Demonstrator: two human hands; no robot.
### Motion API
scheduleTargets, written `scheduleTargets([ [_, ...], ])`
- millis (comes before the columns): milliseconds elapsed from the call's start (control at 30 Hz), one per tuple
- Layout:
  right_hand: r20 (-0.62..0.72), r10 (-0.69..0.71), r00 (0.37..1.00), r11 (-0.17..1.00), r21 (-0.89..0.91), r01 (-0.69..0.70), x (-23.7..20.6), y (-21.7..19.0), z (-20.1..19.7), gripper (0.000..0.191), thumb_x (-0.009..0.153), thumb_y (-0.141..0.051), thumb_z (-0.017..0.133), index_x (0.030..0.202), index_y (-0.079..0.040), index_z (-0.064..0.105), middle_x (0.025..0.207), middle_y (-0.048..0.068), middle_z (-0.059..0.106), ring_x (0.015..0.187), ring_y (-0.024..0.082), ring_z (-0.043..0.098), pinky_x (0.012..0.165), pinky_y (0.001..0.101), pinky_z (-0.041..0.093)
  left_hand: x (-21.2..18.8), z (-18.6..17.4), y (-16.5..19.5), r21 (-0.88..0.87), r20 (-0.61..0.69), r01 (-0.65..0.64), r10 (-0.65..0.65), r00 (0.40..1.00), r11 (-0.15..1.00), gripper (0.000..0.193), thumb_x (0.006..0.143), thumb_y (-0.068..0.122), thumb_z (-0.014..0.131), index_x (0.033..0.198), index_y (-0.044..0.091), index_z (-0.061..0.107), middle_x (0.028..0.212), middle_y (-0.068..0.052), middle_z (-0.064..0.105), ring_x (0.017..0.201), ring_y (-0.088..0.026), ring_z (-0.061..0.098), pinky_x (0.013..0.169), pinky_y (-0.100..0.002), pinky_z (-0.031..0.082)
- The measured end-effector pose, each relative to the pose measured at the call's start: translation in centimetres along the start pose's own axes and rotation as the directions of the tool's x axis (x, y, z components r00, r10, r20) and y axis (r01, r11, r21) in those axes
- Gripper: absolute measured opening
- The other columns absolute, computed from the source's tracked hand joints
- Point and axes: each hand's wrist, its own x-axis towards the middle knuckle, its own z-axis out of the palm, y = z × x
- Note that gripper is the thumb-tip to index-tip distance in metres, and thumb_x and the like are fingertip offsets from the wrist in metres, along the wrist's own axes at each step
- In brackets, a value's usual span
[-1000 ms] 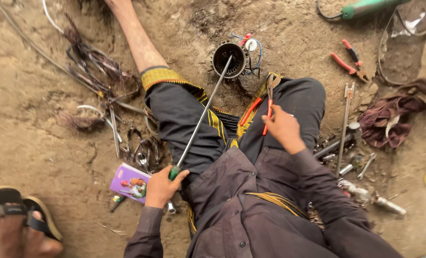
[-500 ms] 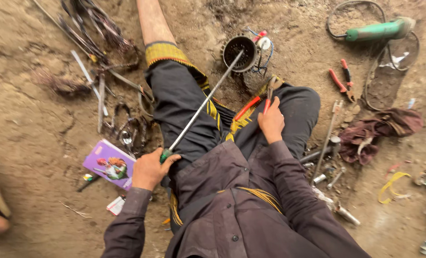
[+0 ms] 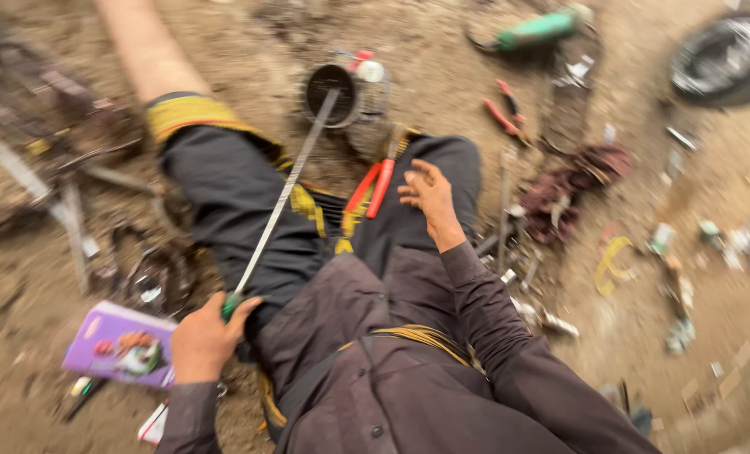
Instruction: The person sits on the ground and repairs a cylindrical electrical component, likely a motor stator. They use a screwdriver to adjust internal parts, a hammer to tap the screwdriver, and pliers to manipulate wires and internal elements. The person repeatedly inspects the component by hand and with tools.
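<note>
Seated on dirt ground [image 3: 39, 277], I see the long screwdriver [image 3: 282, 193] slanting from my near-left lap to the far dark round can [image 3: 331, 94]; it looks stiff, thin and light, best gripped at its green handle. My left hand [image 3: 205, 336] is fisted round that handle. My right hand [image 3: 430, 195] hovers loosely spread, empty, just right of the red-handled pliers [image 3: 373, 187] on my knee.
</note>
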Motion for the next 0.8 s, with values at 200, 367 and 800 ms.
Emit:
scheduleTargets([
  [200,-0.395,-0.281,0.875,0.960,-0.110,0.259,0.7,-0.3,-13.9,0.041,0.094,-0.010,0.065,0.134,-0.003,0.057,0.109,0.009,0.067,0.081,0.017,0.072,0.058,0.0281,0.059,-0.3,0.3,0.4,0.050,0.084,0.031,-0.035,0.996,0.998,0.060,0.088,0.069,0.064,0.088,0.009,0.066,0.072,-0.021,0.068,0.074,-0.048,0.066,0.062,-0.056,0.049],
  [367,-0.599,0.169,0.782,0.985,0.095,-0.140,-3.5,3.6,-23.8,0.008,0.095,-0.010,0.061,0.100,-0.005,0.062,0.074,0.005,0.058,0.055,0.016,0.057,0.044,0.0292,0.041,-1.3,1.1,0.7,0.086,0.045,-0.005,0.001,0.999,0.996,0.061,0.091,0.069,0.064,0.092,0.008,0.066,0.073,-0.022,0.065,0.076,-0.049,0.065,0.064,-0.055,0.049],
  [800,-0.409,0.431,0.804,0.895,0.078,-0.440,-8.1,11.9,-23.7,0.032,0.091,-0.037,0.071,0.110,-0.011,0.065,0.078,0.004,0.066,0.057,0.017,0.059,0.048,0.0312,0.048,-2.0,3.0,1.9,0.160,0.059,0.001,-0.011,0.998,0.987,0.063,0.097,0.069,0.063,0.090,0.006,0.065,0.069,-0.021,0.064,0.075,-0.047,0.064,0.065,-0.055,0.048],
])
